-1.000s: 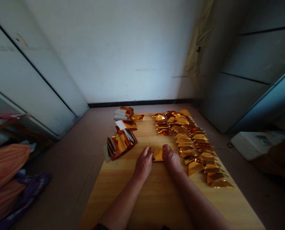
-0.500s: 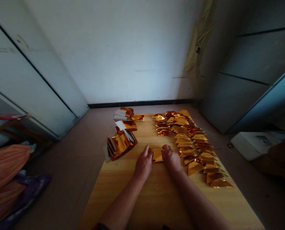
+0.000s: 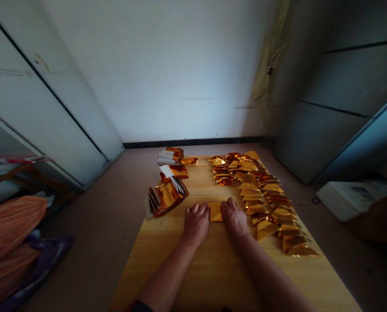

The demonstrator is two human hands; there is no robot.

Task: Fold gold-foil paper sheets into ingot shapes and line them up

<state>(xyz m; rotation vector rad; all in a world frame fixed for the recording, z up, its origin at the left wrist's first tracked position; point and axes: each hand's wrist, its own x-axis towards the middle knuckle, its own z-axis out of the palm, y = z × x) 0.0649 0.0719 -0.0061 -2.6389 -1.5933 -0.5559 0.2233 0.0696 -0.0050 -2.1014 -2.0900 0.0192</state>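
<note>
A small piece of gold foil paper (image 3: 216, 212) lies flat on the wooden table (image 3: 206, 255) between my hands. My left hand (image 3: 196, 221) has its fingers curled, with the fingertips on the paper's left edge. On the opposite edge, the bent fingers of my right hand (image 3: 234, 216) press down and cover that end. Both hands are closed on the paper, and their thumbs are mostly hidden. Right of my right hand spread rows of folded gold paper pieces (image 3: 265, 227), overlapping one another.
Fanned stacks of gold foil sheets (image 3: 167, 195) lie at the table's left edge, with another bundle (image 3: 170, 156) behind. A single folded piece (image 3: 189, 161) sits near the far edge. A white box (image 3: 338, 199) stands on the floor at right; orange cloth (image 3: 14, 216) hangs at left.
My left hand's extended index finger has bent down, and its fingers are now curled at the paper's edge. My right hand stays at the right end. The view has shifted slightly.
</note>
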